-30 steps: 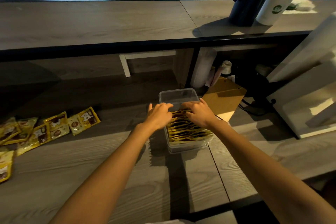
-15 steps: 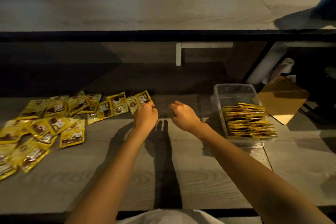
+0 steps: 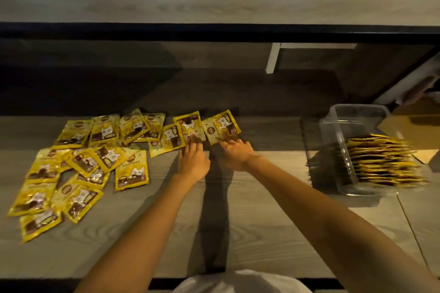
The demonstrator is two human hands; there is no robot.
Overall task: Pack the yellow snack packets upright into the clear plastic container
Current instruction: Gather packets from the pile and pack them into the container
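Note:
Several yellow snack packets (image 3: 78,164) lie scattered flat on the left half of the wooden tabletop. My left hand (image 3: 193,159) rests its fingertips on one packet (image 3: 189,127) at the pile's right end. My right hand (image 3: 234,151) touches the rightmost packet (image 3: 220,129) with spread fingers. Neither packet is lifted. At the right stands the clear plastic container (image 3: 342,126), with a row of yellow packets (image 3: 383,162) standing on edge in its near part and its far part bare.
A brown cardboard piece (image 3: 414,123) lies behind and right of the container. A raised counter shelf (image 3: 214,31) with a dark edge overhangs the back of the tabletop. A white bracket (image 3: 271,58) hangs beneath it.
Both hands left the container a second ago and travelled left to the loose packets. Their fingers now lie on the two rightmost packets. My view has swung left and down.

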